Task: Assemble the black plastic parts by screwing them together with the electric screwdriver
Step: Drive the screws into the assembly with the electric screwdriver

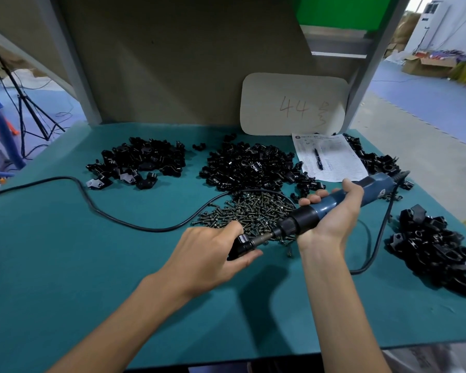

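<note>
Both forearms are bare, no sleeves, gloves or jewellery visible.

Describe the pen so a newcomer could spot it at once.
Find the white board marked 44 at the back of the green table. Just below lies a printed sheet. The pen rests on it, slim and dark, unlike the chunky black parts around.

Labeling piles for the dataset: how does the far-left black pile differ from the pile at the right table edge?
The far-left pile is loose and spread flat, with single parts strayed off its near edge; the right-edge pile is stacked tighter. The far-left pile lies beyond the screwdriver's cord; the right-edge pile sits nearer the right hand. Both are glossy black plastic parts on the teal table.
</note>
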